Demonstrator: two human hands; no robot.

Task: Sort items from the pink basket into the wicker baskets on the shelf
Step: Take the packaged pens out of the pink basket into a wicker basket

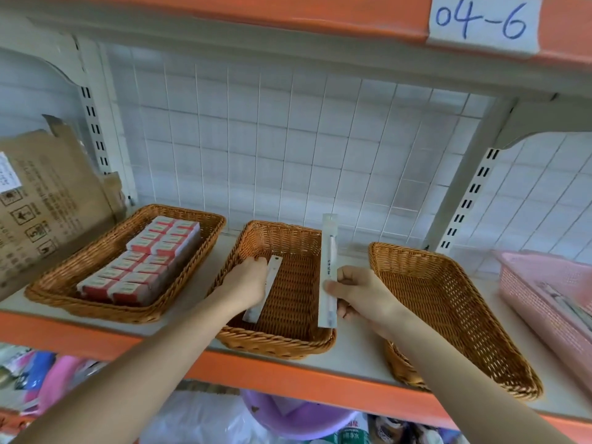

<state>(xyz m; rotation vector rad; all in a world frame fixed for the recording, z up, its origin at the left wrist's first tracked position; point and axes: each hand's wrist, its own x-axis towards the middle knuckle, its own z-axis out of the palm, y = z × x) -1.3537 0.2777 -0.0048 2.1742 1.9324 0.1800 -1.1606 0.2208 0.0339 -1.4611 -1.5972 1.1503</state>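
- Left grip [245,283] reaches into the middle wicker basket [282,232], fingers curled round a flat white packet [274,271] that lies slanted along the basket's left wall.
- Right grip [362,294] pinches a long white packet [329,248] between thumb and fingers. The packet stands nearly upright over the right rim of the same basket.
- That middle basket sits at the front edge of the shelf [352,350], about midway along it.
- Left wicker basket [64,277], toward the shelf's left end, is packed with rows of red and white boxes [144,267].
- Right wicker basket [448,299] lies at an angle, just beside the right forearm.
- Pink basket [528,283] rests at the shelf's right end with a few packets inside.
- Cardboard box [48,193] leans at the left end.
- Paper label [480,20] on the upper shelf edge reads "04-6".
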